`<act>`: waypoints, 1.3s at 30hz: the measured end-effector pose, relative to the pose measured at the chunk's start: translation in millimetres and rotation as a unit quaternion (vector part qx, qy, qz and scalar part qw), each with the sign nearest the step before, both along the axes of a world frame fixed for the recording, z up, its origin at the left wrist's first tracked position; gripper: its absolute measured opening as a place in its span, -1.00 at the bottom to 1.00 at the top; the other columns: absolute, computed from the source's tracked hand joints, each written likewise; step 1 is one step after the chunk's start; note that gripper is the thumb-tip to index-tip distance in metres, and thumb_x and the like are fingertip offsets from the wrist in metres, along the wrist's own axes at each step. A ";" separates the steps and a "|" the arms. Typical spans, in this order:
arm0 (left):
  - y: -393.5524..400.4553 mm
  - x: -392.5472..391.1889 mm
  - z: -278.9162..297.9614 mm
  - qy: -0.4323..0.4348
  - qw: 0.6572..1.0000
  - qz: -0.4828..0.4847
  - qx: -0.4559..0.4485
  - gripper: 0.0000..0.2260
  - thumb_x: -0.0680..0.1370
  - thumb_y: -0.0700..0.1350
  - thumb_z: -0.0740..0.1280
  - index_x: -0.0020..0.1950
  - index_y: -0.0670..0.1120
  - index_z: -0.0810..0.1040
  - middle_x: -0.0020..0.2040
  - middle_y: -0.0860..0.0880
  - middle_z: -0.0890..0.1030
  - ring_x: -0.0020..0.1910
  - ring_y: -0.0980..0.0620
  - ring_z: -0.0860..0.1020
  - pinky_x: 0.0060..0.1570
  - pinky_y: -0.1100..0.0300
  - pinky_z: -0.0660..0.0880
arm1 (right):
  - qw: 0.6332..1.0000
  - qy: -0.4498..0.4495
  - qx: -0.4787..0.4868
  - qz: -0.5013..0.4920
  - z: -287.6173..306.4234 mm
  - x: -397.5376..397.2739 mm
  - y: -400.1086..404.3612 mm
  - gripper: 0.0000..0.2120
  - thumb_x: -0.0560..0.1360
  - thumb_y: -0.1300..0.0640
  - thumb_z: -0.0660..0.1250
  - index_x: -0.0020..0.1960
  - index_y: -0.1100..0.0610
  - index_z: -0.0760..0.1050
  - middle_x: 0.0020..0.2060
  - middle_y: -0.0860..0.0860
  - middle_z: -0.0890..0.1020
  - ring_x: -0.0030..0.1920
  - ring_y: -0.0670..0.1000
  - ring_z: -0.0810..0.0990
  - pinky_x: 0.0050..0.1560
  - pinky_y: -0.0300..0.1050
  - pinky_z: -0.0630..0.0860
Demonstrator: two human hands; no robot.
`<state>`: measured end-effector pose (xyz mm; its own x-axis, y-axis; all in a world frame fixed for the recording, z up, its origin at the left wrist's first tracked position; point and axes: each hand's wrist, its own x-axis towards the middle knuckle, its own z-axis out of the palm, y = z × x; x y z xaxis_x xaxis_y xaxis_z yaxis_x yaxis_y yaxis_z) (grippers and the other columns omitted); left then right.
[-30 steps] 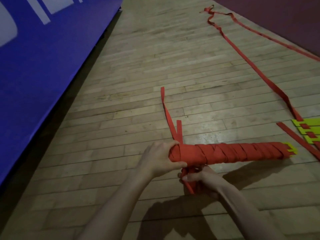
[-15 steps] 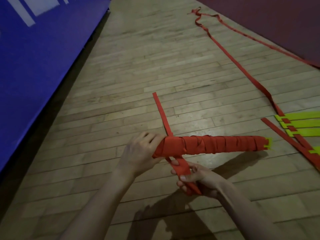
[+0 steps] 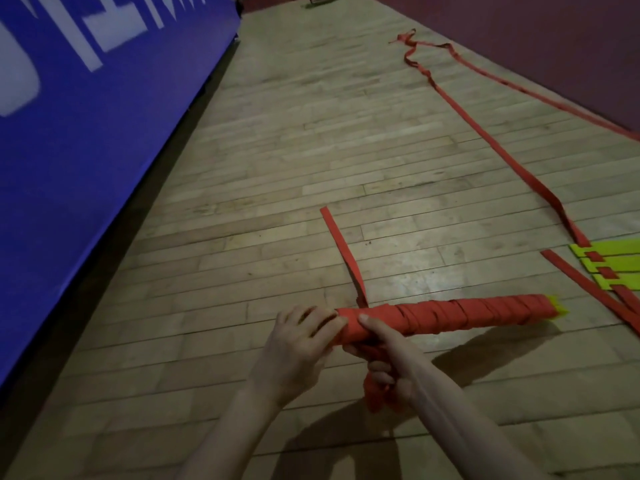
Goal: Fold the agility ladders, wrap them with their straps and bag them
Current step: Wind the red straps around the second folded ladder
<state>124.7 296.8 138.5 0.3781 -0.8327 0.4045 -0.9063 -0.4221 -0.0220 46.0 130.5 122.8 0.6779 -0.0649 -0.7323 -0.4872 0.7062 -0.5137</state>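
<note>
Bundle position: the wrapped ladder bundle [image 3: 446, 318] lies at 6 o'clock from frame centre, held level just above the wooden floor [image 3: 311, 140], long axis running 9 to 3 o'clock.
Left grip: the left hand [image 3: 298, 344] cups the 9 o'clock end of the bundle, fingers curled over the end cap, grasping it.
Right grip: the right hand [image 3: 384, 368] reaches under the bundle, thumb pressed on its top face. The lower fingers are clenched round a bunched strap tail [image 3: 372, 393].
Free strap end: a flat red strap end [image 3: 341, 247] leaves the bundle near the thumb and runs toward 12 o'clock along the floor.
Bundle material: red webbing wound in overlapping spiral turns. Yellow-green flat rungs show only at the 3 o'clock tip [image 3: 557, 308].
Shape: a long, narrow roll, roughly uniform in thickness.
Handling judgement: likely light. The core of stacked rungs looks stiff, the webbing soft and limp. Turns may slacken if tension drops.
Hold point: judged best at the 9 o'clock end, where both strap tails meet, so that the wrap stays taut during tying.
Second ladder: an unwrapped ladder [image 3: 609, 268] lies at 3 o'clock, its rungs stacked, with a long loose strap [image 3: 485, 133] trailing toward 1 o'clock.
Surroundings: blue wall padding [image 3: 86, 133] at 9 o'clock, dark red flooring [image 3: 536, 39] at 2 o'clock.
Bag: not in view.
</note>
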 end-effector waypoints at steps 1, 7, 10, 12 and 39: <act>-1.0 1.1 3.3 0.096 0.995 0.033 0.006 -0.49 0.42 -0.02 0.36 0.35 0.05 0.35 0.22 0.02 0.47 0.14 -0.02 0.49 0.02 -0.02 0.53 | 1.000 0.009 -0.003 0.002 -3.5 -2.1 0.6 -0.55 0.41 -0.01 0.47 0.14 0.28 0.50 -0.21 0.17 0.69 -0.63 -0.17 0.24 -0.67 -0.34 0.17; -22.3 20.8 40.1 0.702 0.645 0.263 0.146 -0.59 0.49 0.29 0.25 0.19 0.07 0.45 0.02 0.02 0.57 -0.07 0.05 0.56 -0.16 0.23 0.50 | 0.999 0.003 -0.019 0.046 -13.9 -16.8 0.9 -0.53 0.34 -0.02 0.47 0.11 0.26 0.53 -0.15 0.17 0.72 -0.63 -0.17 0.20 -0.66 -0.34 0.13; -21.2 25.2 34.0 0.739 0.606 0.258 0.141 -0.57 0.44 0.27 0.37 0.02 -0.08 0.55 -0.20 -0.04 0.61 -0.28 0.07 0.59 -0.20 0.17 0.54 | 0.995 -0.029 -0.046 0.082 -18.3 -19.9 -7.6 -0.46 0.30 -0.10 0.45 0.10 0.28 0.53 -0.09 0.16 0.72 -0.59 -0.16 0.24 -0.61 -0.32 0.18; -23.7 23.7 33.7 0.690 0.670 0.244 0.125 -0.62 0.40 0.18 0.47 0.02 -0.07 0.54 -0.14 -0.04 0.59 -0.25 0.09 0.57 -0.26 0.20 0.55 | 0.993 -0.051 -0.040 0.097 -23.2 -22.2 -13.6 -0.49 0.35 -0.05 0.44 0.12 0.30 0.51 -0.15 0.14 0.72 -0.55 -0.13 0.33 -0.55 -0.30 0.28; -34.7 16.3 56.7 0.165 0.978 0.112 0.066 -0.38 0.34 -0.03 0.54 0.36 0.04 0.43 0.19 0.06 0.48 0.19 0.04 0.44 0.07 0.28 0.31 | 0.981 -0.146 -0.022 0.124 -18.2 -1.1 -25.0 -0.73 0.25 0.31 0.53 -0.10 0.30 0.54 -0.34 0.17 0.60 -0.34 0.06 0.61 -0.26 -0.08 0.56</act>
<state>141.0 262.1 195.3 0.6485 -0.7510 0.1241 -0.7586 -0.6241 0.1874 44.9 105.5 104.6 0.8570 0.1015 -0.5052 -0.4694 0.5581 -0.6842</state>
